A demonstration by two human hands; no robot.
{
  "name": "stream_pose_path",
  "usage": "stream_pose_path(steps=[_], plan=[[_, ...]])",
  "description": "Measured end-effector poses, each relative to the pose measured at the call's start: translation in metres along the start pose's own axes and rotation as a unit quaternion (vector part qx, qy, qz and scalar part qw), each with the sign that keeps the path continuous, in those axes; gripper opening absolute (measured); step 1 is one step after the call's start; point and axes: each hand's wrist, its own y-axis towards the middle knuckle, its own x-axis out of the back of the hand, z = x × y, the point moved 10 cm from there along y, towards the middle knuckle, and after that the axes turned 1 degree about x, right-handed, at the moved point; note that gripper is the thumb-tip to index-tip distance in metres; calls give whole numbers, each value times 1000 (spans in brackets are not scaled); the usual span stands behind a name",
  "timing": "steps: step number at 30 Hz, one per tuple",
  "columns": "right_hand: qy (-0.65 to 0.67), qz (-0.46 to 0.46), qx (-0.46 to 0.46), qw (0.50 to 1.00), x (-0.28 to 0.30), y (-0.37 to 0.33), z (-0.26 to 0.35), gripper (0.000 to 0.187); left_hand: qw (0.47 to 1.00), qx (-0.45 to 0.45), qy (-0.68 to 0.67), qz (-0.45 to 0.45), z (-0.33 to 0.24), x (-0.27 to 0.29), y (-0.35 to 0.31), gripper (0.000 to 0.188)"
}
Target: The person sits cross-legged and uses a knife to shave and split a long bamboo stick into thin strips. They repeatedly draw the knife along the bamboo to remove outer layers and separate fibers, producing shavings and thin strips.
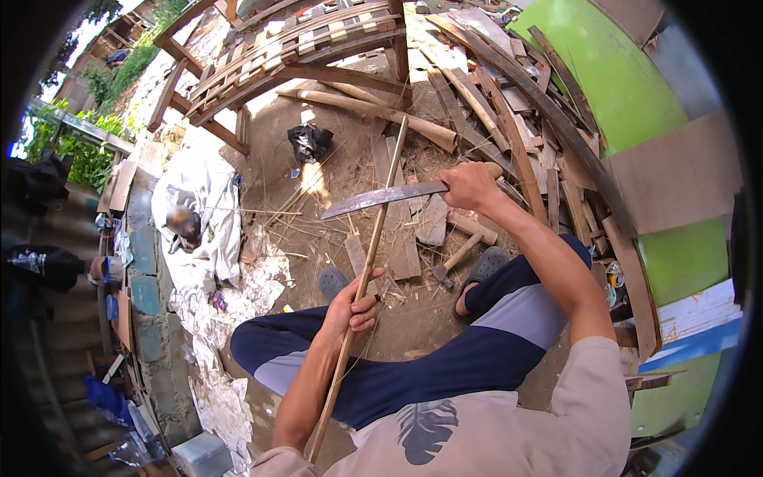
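Note:
My left hand (354, 308) is wrapped round a long, thin bamboo strip (369, 262), which slants from beside my left forearm up and away past the blade. My right hand (469, 188) grips the handle of a machete (373, 199); the pale handle end (494, 170) sticks out behind the fist. The long grey blade points left and crosses the strip's upper part; whether its edge bites in, I cannot tell. Below it, a hammer-like tool (461, 253) with a wooden handle lies near my right clog (483, 274). Wood offcuts (401, 246) lie on the dirt beyond my feet.
A slatted wooden bench frame (294, 60) stands ahead. Planks and scrap wood (509, 119) are heaped to the right, beside green panels (636, 95). A black plastic bag (310, 143) lies ahead. On the left, a white cloth (203, 183) bears a small, blurred dark shape.

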Motion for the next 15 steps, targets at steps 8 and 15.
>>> stream_pose_path(steps=[8,15], plan=[[25,41,51,998,-11,-12,75,23,998,-21,-33,-40,-8,0,11,38],[-11,48,-29,998,-11,3,9,24,998,9,-40,-42,7,7,-5,38]])
